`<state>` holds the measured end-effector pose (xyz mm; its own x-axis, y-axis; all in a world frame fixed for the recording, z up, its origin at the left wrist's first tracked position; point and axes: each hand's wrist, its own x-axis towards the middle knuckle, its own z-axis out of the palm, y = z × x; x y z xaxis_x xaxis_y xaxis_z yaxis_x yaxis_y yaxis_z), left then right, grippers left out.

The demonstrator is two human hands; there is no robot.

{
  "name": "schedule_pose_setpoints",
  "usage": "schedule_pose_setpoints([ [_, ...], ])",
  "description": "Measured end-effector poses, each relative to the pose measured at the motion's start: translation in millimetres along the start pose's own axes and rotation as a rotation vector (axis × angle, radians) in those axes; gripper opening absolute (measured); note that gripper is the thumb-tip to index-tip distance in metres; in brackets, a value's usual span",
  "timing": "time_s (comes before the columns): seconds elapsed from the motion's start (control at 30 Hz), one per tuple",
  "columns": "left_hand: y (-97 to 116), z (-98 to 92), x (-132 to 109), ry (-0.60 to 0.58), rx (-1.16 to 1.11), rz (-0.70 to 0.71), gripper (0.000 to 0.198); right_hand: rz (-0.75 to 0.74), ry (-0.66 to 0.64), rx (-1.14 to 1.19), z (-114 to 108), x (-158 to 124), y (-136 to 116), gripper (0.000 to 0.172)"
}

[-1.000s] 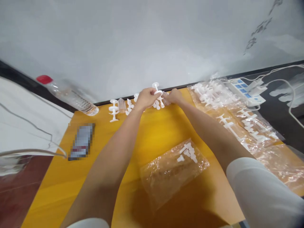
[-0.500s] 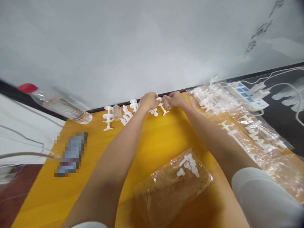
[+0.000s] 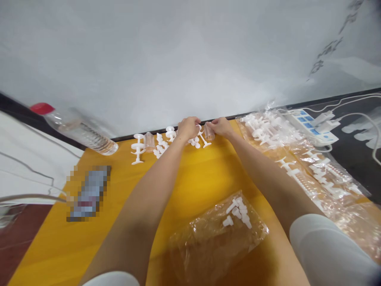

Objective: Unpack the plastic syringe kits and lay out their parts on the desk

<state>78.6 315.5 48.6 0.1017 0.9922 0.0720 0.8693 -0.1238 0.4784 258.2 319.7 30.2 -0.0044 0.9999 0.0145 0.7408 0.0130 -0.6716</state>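
Note:
My left hand (image 3: 189,128) is at the back of the yellow table, its fingers closed at the top end of a white plunger (image 3: 204,137) with round end discs. Just to the right, my right hand (image 3: 222,126) pinches a clear plastic barrel (image 3: 209,132), which is tilted beside the plunger. Small white nozzle-like pieces (image 3: 194,142) lie below my left hand. Left of my forearm are another white plunger piece (image 3: 137,149), a clear ribbed barrel (image 3: 149,142) and a cluster of small white pieces (image 3: 160,145). My left fingertips are partly hidden.
A clear bag (image 3: 208,234) with white nozzles (image 3: 238,210) lies between my forearms. Bagged white parts (image 3: 268,129) and a power strip (image 3: 312,126) are at right. A red-capped bottle (image 3: 86,135) and a blurred-out flat object (image 3: 91,194) are at left.
The view has shifted slightly, so everything sits a little lower and further right. Both hands stay by the same plunger and barrel, with almost no movement.

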Motion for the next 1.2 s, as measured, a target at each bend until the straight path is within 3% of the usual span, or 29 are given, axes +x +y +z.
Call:
schedule_pose_setpoints([
  [0.2, 0.8, -4.2, -3.7, 0.03, -0.139, 0.055, 0.046, 0.014, -0.02, -0.044, -4.8, -7.2, -8.2, 0.045],
  [0.3, 6.7, -19.7, -16.7, 0.099, -0.221, 0.068, 0.05, 0.019, -0.027, -0.073, -8.4, -7.9, -12.6, 0.047],
  [0.37, 10.1, -37.2, -41.3, 0.156, -0.367, 0.061, 0.047, 0.033, -0.034, -0.099, -16.2, -9.2, -15.1, 0.048],
  [0.43, 9.6, -58.4, -85.2, 0.186, -0.571, 0.044, 0.039, 0.038, -0.053, -0.148, -31.2, -18.4, -16.6, 0.048],
  [0.53, -2.5, -90.9, -182.6, 0.157, -0.725, -0.019, 0.026, -0.093, -0.077, -0.277, -66.1, -63.3, -16.5, 0.045],
  [0.6, -16.4, -106.7, -254.7, 0.022, -0.736, -0.109, 0.021, -0.213, -0.107, -0.322, -91.6, -118.9, -15.4, 0.045],
  [0.63, -23.6, -110.6, -288.4, -0.131, -0.732, -0.159, 0.022, -0.223, -0.155, -0.312, -102.2, -152.9, -14.2, 0.045],
  [0.67, -30.2, -111.1, -318.5, -0.277, -0.727, -0.2, 0.022, -0.219, -0.221, -0.302, -109.8, -189.4, -12.2, 0.045],
  [0.73, -39.1, -101.5, -364.8, -0.41, -0.716, -0.292, 0.022, -0.21, -0.29, -0.316, -113.1, -261.7, -4.5, 0.043],
  [0.8, -40.9, -81.5, -390.7, -0.463, -0.689, -0.362, 0.021, -0.219, -0.225, -0.304, -99.7, -320.9, 8.1, 0.047],
  [0.87, -37.5, -58.8, -400.8, -0.457, -0.668, -0.406, 0.022, -0.244, -0.155, -0.27, -76.3, -358.4, 22.7, 0.048],
  [1.03, -30.3, -25.8, -407.2, -0.116, -0.447, -0.374, 0.016, -0.247, -0.011, -0.249, -28.7, -385.3, 47.9, 0.051],
  [1.2, -29.6, -21.7, -416.1, 0.107, -0.247, -0.123, 0.004, -0.271, 0.086, -0.185, -16.8, -391.5, 57.2, 0.05],
])
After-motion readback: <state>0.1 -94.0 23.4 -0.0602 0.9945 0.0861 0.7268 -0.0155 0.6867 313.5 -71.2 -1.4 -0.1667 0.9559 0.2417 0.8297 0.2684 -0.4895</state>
